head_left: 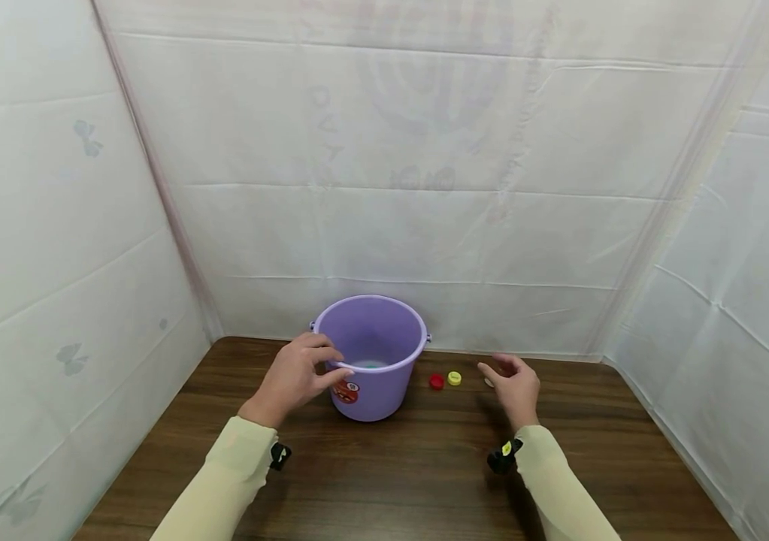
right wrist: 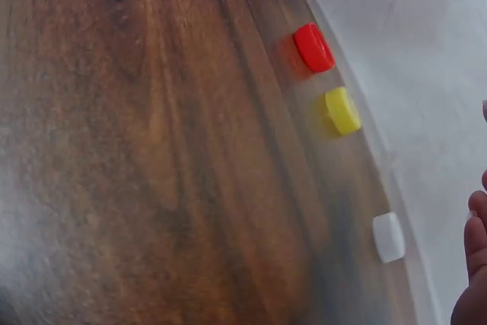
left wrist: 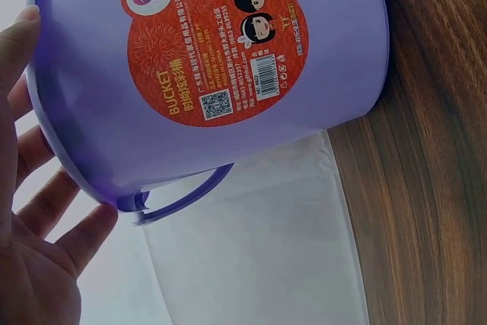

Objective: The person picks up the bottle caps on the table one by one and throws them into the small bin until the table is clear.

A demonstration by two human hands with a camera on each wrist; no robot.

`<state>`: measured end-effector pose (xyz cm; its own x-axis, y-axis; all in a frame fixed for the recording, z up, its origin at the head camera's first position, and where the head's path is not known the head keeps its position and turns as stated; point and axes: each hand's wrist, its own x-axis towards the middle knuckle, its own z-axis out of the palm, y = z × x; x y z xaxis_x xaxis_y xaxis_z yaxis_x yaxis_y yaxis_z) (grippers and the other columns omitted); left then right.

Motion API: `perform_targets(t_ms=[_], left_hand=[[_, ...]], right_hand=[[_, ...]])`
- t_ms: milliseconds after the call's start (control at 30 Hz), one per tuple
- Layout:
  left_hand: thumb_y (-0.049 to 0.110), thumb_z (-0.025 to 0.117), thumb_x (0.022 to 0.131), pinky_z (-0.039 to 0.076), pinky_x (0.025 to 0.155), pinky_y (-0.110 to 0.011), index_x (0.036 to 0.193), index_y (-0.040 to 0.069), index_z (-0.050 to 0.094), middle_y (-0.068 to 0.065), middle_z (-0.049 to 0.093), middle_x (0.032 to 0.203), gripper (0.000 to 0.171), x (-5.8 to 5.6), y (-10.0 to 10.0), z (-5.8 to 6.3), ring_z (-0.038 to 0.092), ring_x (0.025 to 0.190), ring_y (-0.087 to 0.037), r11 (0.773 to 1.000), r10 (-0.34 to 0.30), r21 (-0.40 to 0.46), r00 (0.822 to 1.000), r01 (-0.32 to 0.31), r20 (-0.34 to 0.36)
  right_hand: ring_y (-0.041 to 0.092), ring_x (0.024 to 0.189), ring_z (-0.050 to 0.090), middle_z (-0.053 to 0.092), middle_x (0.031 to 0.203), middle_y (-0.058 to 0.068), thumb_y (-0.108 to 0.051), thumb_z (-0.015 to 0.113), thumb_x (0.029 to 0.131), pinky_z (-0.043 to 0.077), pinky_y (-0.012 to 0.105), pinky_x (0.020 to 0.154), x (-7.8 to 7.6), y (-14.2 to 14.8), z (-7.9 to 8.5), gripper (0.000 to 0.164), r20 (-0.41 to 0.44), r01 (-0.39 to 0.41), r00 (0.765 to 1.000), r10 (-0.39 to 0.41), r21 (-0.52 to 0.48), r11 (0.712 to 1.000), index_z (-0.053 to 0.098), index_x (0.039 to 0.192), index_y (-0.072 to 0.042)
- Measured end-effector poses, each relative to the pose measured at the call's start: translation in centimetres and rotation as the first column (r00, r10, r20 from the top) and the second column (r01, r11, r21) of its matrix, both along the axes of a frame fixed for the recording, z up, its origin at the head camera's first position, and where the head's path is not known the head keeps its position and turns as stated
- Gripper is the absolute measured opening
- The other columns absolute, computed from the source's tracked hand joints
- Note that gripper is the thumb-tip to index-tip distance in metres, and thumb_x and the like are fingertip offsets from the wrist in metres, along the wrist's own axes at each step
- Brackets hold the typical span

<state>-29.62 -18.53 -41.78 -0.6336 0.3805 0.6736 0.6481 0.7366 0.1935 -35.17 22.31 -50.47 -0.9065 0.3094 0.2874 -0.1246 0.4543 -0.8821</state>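
Note:
A purple plastic bucket (head_left: 384,391) with a red label stands upright on the wooden table. My left hand (head_left: 295,376) holds its rim at the near left, thumb on the outside; in the left wrist view the other fingers (left wrist: 65,195) spread along the rim, some tips partly hidden behind it. Something small and green (head_left: 372,366) shows inside the bucket. My right hand (head_left: 516,387) hovers by a white bottle cap (right wrist: 389,237), thumb and fingers apart with nothing between them. Left of it lie a yellow bottle cap (head_left: 455,378) and a red bottle cap (head_left: 436,382).
The dark wooden tabletop (head_left: 384,481) carries all these things. White sheeting (head_left: 384,225) rises along its back edge and on both sides. The bucket's handle (left wrist: 194,199) hangs down on its outer side.

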Motion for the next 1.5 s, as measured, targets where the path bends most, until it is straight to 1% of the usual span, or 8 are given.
perform_targets(t_ms=[167, 367, 467, 600, 833, 1067, 1200, 1500], left_hand=[[0.04, 0.087, 0.081, 0.056, 0.08, -0.035, 0.087, 0.02, 0.08, 0.008, 0.068, 0.089, 0.022, 0.1, 0.1, 0.0, 0.061, 0.09, -0.013, 1.0, 0.005, -0.01, 1.0, -0.005, 0.014], [0.04, 0.088, 0.08, 0.056, 0.082, -0.035, 0.086, 0.02, 0.08, 0.008, 0.068, 0.089, 0.023, 0.1, 0.2, 0.1, 0.062, 0.091, -0.013, 1.0, 0.01, -0.009, 1.0, -0.009, 0.017], [0.04, 0.088, 0.08, 0.056, 0.082, -0.035, 0.086, 0.019, 0.08, 0.008, 0.069, 0.089, 0.023, 0.2, 0.2, 0.2, 0.062, 0.091, -0.013, 1.0, 0.012, -0.008, 1.0, -0.012, 0.018], [0.039, 0.088, 0.08, 0.056, 0.082, -0.036, 0.086, 0.02, 0.08, 0.008, 0.069, 0.089, 0.022, 0.3, 0.3, 0.2, 0.062, 0.091, -0.013, 1.0, 0.011, -0.007, 1.0, -0.01, 0.015], [0.038, 0.089, 0.079, 0.055, 0.078, -0.034, 0.085, 0.021, 0.08, 0.01, 0.068, 0.088, 0.02, 0.2, 0.3, 0.0, 0.062, 0.09, -0.012, 1.0, 0.006, 0.007, 1.0, -0.006, 0.0], [0.038, 0.089, 0.079, 0.056, 0.079, -0.034, 0.086, 0.021, 0.08, 0.01, 0.068, 0.089, 0.02, 0.1, 0.4, -0.1, 0.062, 0.091, -0.012, 1.0, -0.004, 0.002, 1.0, 0.004, -0.007], [0.039, 0.088, 0.08, 0.056, 0.08, -0.034, 0.087, 0.021, 0.08, 0.009, 0.068, 0.09, 0.021, 0.1, 0.4, -0.1, 0.062, 0.091, -0.012, 1.0, 0.003, -0.006, 1.0, -0.003, 0.006], [0.041, 0.087, 0.081, 0.056, 0.081, -0.034, 0.087, 0.021, 0.08, 0.009, 0.069, 0.09, 0.022, -0.1, 0.5, 0.0, 0.063, 0.092, -0.013, 1.0, 0.004, -0.005, 1.0, -0.004, 0.021]], right_hand=[[0.037, 0.114, 0.067, 0.071, 0.12, 0.023, -0.027, 0.084, 0.087, 0.052, 0.049, 0.096, 0.0, 0.6, -1.2, 0.045, 0.038, 0.03, 0.999, -0.031, 0.044, 0.999, 0.071, 0.121, 0.0], [0.036, 0.106, 0.067, 0.071, 0.115, 0.024, -0.024, 0.083, 0.087, 0.051, 0.043, 0.09, -0.3, 1.0, -2.1, 0.044, 0.068, 0.047, 0.996, -0.055, 0.105, 0.993, 0.07, 0.12, 0.001], [0.036, 0.104, 0.068, 0.072, 0.113, 0.025, -0.023, 0.082, 0.087, 0.052, 0.045, 0.09, -0.3, 1.0, -2.3, 0.043, 0.075, 0.056, 0.995, -0.064, 0.112, 0.992, 0.07, 0.119, 0.003], [0.04, 0.107, 0.069, 0.071, 0.116, 0.028, -0.021, 0.081, 0.088, 0.053, 0.053, 0.094, -0.3, 0.9, -2.5, 0.042, 0.081, 0.061, 0.994, -0.069, 0.097, 0.993, 0.07, 0.119, 0.005], [0.041, 0.117, 0.063, 0.068, 0.125, 0.028, -0.019, 0.078, 0.091, 0.051, 0.054, 0.098, -0.5, 1.3, -3.1, 0.042, 0.106, 0.049, 0.993, -0.059, 0.1, 0.994, 0.067, 0.125, 0.003], [0.043, 0.118, 0.061, 0.066, 0.126, 0.029, -0.018, 0.078, 0.09, 0.049, 0.056, 0.099, -0.6, 1.9, -3.4, 0.044, 0.145, 0.038, 0.988, -0.054, 0.111, 0.993, 0.066, 0.126, 0.005], [0.043, 0.117, 0.061, 0.066, 0.125, 0.029, -0.017, 0.078, 0.09, 0.049, 0.056, 0.099, -0.7, 2.1, -3.4, 0.044, 0.161, 0.028, 0.986, -0.046, 0.113, 0.993, 0.067, 0.125, 0.006], [0.041, 0.112, 0.062, 0.069, 0.12, 0.027, -0.017, 0.079, 0.089, 0.048, 0.055, 0.097, -0.7, 1.9, -3.1, 0.041, 0.18, 0.034, 0.982, -0.059, 0.14, 0.99, 0.069, 0.123, 0.004]])
